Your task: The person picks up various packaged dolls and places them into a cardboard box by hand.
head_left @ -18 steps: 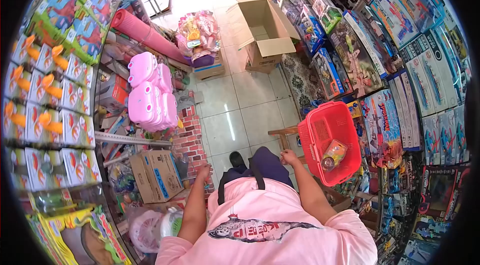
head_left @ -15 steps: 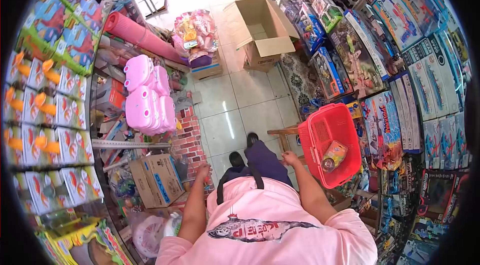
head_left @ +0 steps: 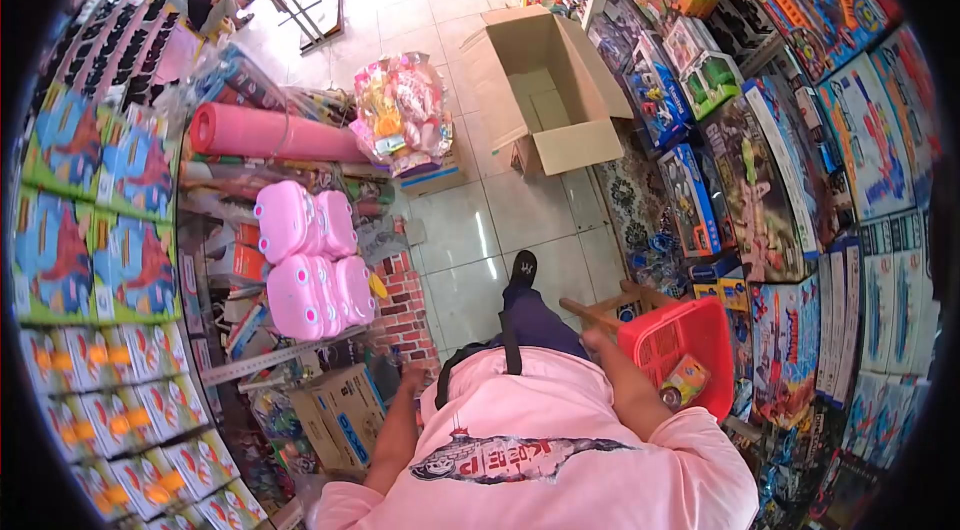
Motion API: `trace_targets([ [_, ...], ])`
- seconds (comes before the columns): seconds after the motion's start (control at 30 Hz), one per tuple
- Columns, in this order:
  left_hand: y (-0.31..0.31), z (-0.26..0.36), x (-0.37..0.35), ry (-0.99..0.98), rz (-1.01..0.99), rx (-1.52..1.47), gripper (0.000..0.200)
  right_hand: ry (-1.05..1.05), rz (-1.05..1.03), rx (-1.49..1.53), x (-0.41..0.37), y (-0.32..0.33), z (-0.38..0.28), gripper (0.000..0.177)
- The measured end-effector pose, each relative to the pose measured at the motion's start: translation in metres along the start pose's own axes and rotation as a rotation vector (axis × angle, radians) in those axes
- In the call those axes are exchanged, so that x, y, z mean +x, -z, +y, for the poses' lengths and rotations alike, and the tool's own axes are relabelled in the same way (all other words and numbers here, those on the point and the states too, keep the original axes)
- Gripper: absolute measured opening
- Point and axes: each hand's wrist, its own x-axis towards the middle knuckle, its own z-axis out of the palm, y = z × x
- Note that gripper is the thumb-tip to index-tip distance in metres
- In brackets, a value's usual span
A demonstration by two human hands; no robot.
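My left hand [head_left: 412, 377] hangs low at my side, fingers loose with nothing seen in them, above the red brick-pattern sheet [head_left: 408, 305]. Nearest to it is a brown printed carton [head_left: 335, 415] on the left. My right hand [head_left: 597, 338] hangs on the other side, also loose and holding nothing visible. It overlaps the left edge of a red plastic basket [head_left: 655, 330] in this view. Inside the basket lies a small colourful package [head_left: 684, 380]. A wooden stool [head_left: 590, 315] shows beside the basket.
An open cardboard box [head_left: 550, 95] stands ahead on the tiled floor [head_left: 455, 230]. Pink small cases [head_left: 310, 260] and a pink roll [head_left: 270, 133] jut from the left. Wrapped toys [head_left: 403, 115] sit beyond. Boxed toys [head_left: 785, 350] line the right; a person [head_left: 208, 5] sits far left.
I have stepped forward and the view has shifted; one foot now leads. The open box appears closer, and the basket has come nearer to my right arm. Both hands remain at my sides.
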Motion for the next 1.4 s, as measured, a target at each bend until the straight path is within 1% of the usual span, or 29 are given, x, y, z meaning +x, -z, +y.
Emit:
trace_targets([
  [0.03,0.026,0.038,-0.014,0.157,-0.027,-0.393,0.040,-0.223,0.008,0.357,0.011,0.034,-0.030,0.024],
  [0.07,0.027,0.010,0.030,0.184,-0.094,-0.548,0.034,-0.449,0.017,0.713,0.020,0.089,-0.079,0.026],
  [0.1,0.036,0.026,0.039,0.184,-0.096,-0.544,0.034,-0.395,0.045,0.663,0.012,0.148,-0.126,0.025],
  [0.13,0.052,0.056,0.047,0.187,-0.025,-0.603,0.033,-0.337,0.076,0.612,0.012,0.199,-0.157,0.024],
  [0.17,0.070,0.086,0.057,0.190,0.048,-0.661,0.032,-0.302,0.113,0.655,0.041,0.216,-0.157,0.024],
  [0.2,0.083,0.104,0.071,0.091,0.099,-0.551,0.035,-0.270,0.147,0.701,0.067,0.226,-0.153,0.025],
  [0.23,0.097,0.120,0.086,-0.007,0.147,-0.437,0.038,-0.229,0.199,0.749,0.076,0.247,-0.162,0.025],
  [0.33,0.137,0.222,0.080,-0.094,0.206,-0.442,0.038,-0.216,0.301,0.849,0.087,0.302,-0.187,0.026],
  [0.4,0.156,0.267,0.091,-0.226,0.256,-0.430,0.034,-0.242,0.352,0.906,0.095,0.325,-0.198,0.026],
  [0.43,0.164,0.285,0.101,-0.232,0.248,-0.419,0.034,-0.253,0.375,0.875,0.100,0.333,-0.200,0.025],
  [0.5,0.177,0.320,0.121,-0.378,0.264,-0.454,0.029,-0.279,0.405,0.856,0.111,0.345,-0.205,0.024],
  [0.57,0.194,0.368,0.119,-0.403,0.220,-0.399,0.030,-0.303,0.352,0.938,0.123,0.354,-0.208,0.025],
  [0.7,0.226,0.447,0.151,-0.554,0.182,-0.252,0.030,-0.329,0.417,0.981,0.150,0.371,-0.226,0.025],
  [0.77,0.242,0.492,0.169,-0.605,0.164,-0.188,0.030,-0.372,0.443,0.969,0.166,0.380,-0.236,0.035],
  [0.8,0.251,0.515,0.177,-0.661,0.181,-0.126,0.027,-0.391,0.456,0.986,0.175,0.384,-0.239,0.035],
  [0.87,0.270,0.558,0.200,-0.720,0.169,-0.045,0.025,-0.437,0.587,0.874,0.194,0.388,-0.249,0.049],
  [0.9,0.278,0.578,0.213,-0.748,0.170,0.020,0.026,-0.460,0.596,0.889,0.204,0.390,-0.254,0.049],
  [0.97,0.293,0.603,0.250,-0.774,0.141,0.103,0.027,-0.599,0.638,0.675,0.228,0.389,-0.264,0.064],
  [1.0,0.295,0.608,0.284,-0.768,0.134,0.108,0.035,-0.628,0.639,0.691,0.226,0.404,-0.282,0.064],
  [1.03,0.297,0.616,0.312,-0.764,0.129,0.112,0.045,-0.697,0.542,0.950,0.208,0.434,-0.312,0.067],
  [1.07,0.298,0.627,0.333,-0.761,0.101,0.127,0.045,-0.759,0.436,1.210,0.203,0.453,-0.329,0.071],
  [1.1,0.296,0.638,0.351,-0.664,0.174,0.045,0.055,-0.786,0.434,1.227,0.218,0.452,-0.328,0.071],
  [1.13,0.295,0.655,0.359,-0.564,0.250,-0.034,0.066,-0.809,0.316,1.399,0.233,0.450,-0.326,0.074],
  [1.17,0.298,0.668,0.366,-0.554,0.228,-0.018,0.066,-0.826,0.193,1.571,0.245,0.445,-0.324,0.077],
  [1.2,0.307,0.699,0.355,-0.352,0.117,-0.091,0.072,-0.846,0.194,1.587,0.255,0.445,-0.326,0.077],
  [1.23,0.314,0.722,0.348,-0.145,0.012,-0.158,0.078,-0.823,0.195,1.743,0.264,0.443,-0.332,0.081],
  [1.27,0.315,0.735,0.352,-0.134,-0.002,-0.138,0.078,-0.796,0.198,1.899,0.272,0.440,-0.339,0.084],
  [1.33,0.314,0.752,0.368,0.046,-0.085,-0.140,0.068,-0.800,0.252,1.937,0.301,0.423,-0.339,0.084],
  [1.4,0.305,0.744,0.398,0.005,-0.167,-0.195,0.062,-0.802,0.312,1.970,0.321,0.410,-0.338,0.084],
])
